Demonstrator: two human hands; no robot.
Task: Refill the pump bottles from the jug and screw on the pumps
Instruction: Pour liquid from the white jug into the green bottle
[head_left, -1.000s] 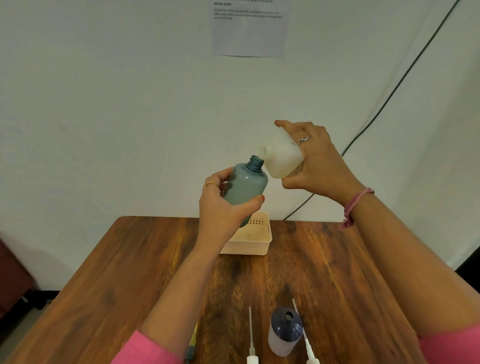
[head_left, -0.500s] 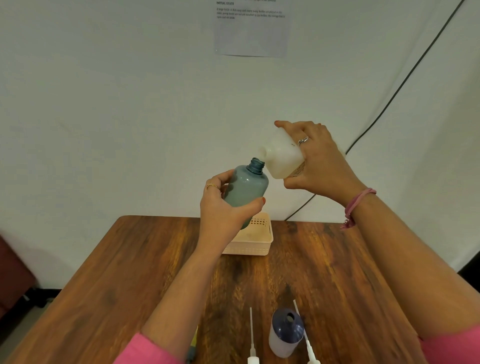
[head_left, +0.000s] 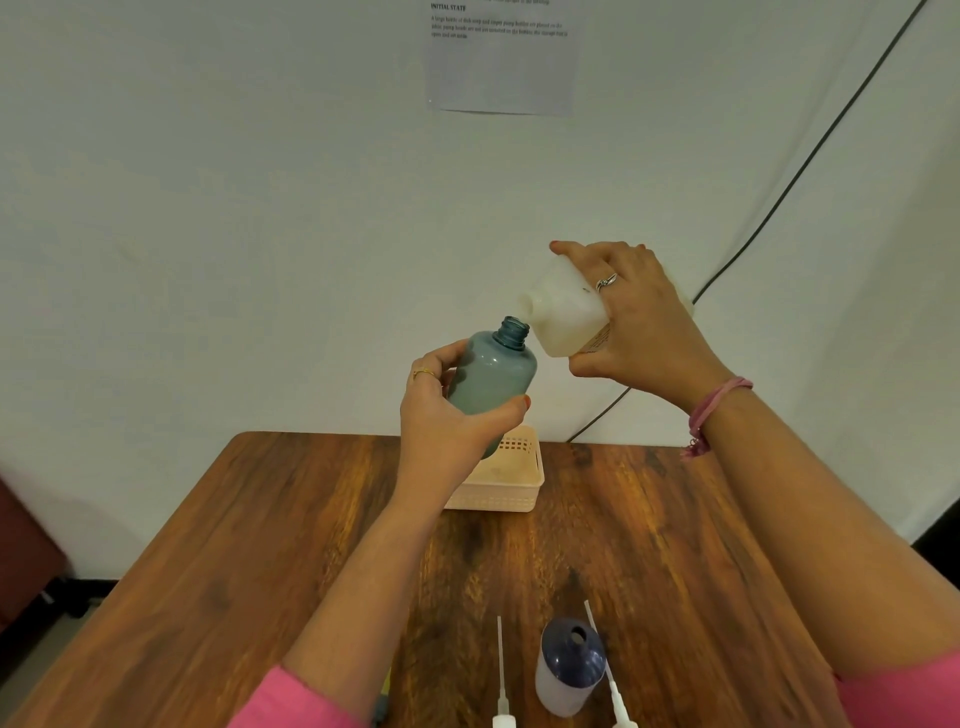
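My left hand (head_left: 441, 415) grips a blue-grey pump bottle (head_left: 493, 374) in the air above the table, its open neck tilted up to the right. My right hand (head_left: 639, 322) holds the white jug (head_left: 563, 312) tipped over, its spout just above and right of the bottle's neck. A second bottle (head_left: 569, 670), dark blue on top and open, stands near the front edge. Two white pumps with long tubes lie on either side of it, one at its left (head_left: 501, 675) and one at its right (head_left: 608, 670).
A peach plastic basket (head_left: 511, 488) sits at the back middle of the wooden table (head_left: 260, 545), behind my left hand. A black cable (head_left: 779, 197) runs down the white wall. A printed sheet (head_left: 501, 52) hangs on the wall above.
Both hands hold their pose; the jug stays tipped over the bottle's neck with almost no movement.
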